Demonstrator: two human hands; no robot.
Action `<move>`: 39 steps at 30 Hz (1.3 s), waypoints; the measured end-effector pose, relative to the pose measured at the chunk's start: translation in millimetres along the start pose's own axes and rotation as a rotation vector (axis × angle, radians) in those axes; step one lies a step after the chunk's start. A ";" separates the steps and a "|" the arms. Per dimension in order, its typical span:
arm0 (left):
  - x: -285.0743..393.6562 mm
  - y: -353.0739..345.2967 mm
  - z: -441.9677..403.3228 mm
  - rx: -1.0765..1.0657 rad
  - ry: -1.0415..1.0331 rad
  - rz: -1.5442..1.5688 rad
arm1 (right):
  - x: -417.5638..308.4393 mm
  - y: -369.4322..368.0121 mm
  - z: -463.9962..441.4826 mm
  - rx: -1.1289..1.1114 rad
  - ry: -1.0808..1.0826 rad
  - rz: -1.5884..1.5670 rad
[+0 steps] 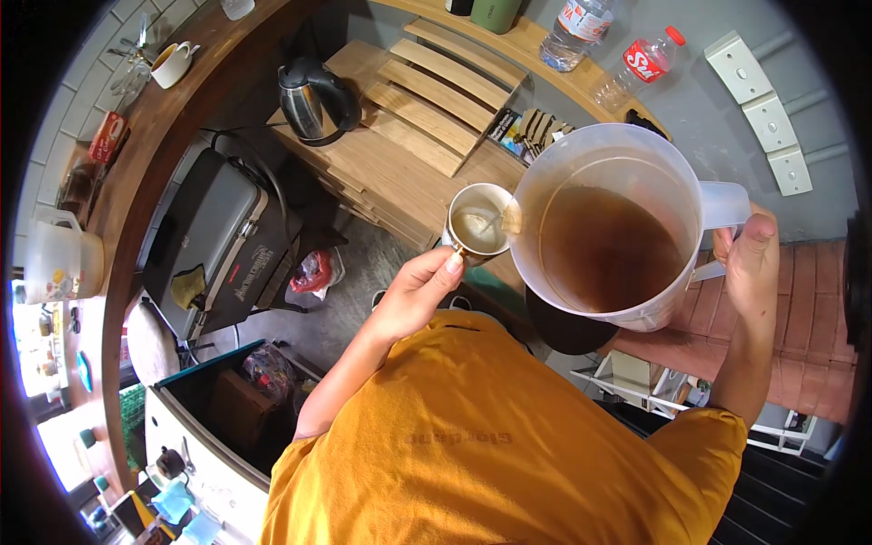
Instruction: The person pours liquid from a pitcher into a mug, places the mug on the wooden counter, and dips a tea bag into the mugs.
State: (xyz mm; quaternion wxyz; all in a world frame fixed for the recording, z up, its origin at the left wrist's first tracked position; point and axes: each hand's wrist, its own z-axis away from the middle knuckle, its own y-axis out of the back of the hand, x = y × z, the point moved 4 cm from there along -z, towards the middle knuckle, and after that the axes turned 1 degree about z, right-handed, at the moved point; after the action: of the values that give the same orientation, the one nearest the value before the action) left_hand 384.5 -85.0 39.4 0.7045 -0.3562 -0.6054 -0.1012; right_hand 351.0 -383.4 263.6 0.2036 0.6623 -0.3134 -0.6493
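My left hand (pixel 413 295) is closed on the handle of a small white cup (pixel 479 193), tilted so that I see down into it. My right hand (pixel 752 259) grips the handle of a large translucent plastic pitcher (pixel 695 154). Brown liquid (pixel 609 250) lies inside the tilted pitcher. Its spout is at the cup's right rim, and a thin stream appears to run from it into the cup. Whether spout and rim touch, I cannot tell. Some pale content shows in the bottom of the cup.
An electric kettle (pixel 316 102) stands on a wooden cabinet beside a slatted wooden rack (pixel 445 95). Plastic bottles (pixel 640 68) line the curved shelf. At left are a grey case (pixel 213 236), another pitcher (pixel 64 254) and a white cup (pixel 173 65) on the counter.
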 end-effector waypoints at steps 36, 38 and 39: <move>3.9 -7.0 -0.4 0.003 -0.009 -0.059 | 0.7 3.7 3.9 0.015 0.035 0.034; 3.6 -7.2 0.3 0.005 -0.007 -0.058 | 1.1 4.2 4.7 0.024 0.036 0.042; 3.4 -7.1 0.6 0.009 -0.005 -0.058 | 1.6 4.8 5.0 0.022 0.038 0.043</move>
State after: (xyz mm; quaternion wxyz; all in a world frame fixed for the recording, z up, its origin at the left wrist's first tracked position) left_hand 380.8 -88.9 45.2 0.7014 -0.3355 -0.6177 -0.1179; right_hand 345.3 -387.3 265.3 0.2162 0.6700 -0.3307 -0.6285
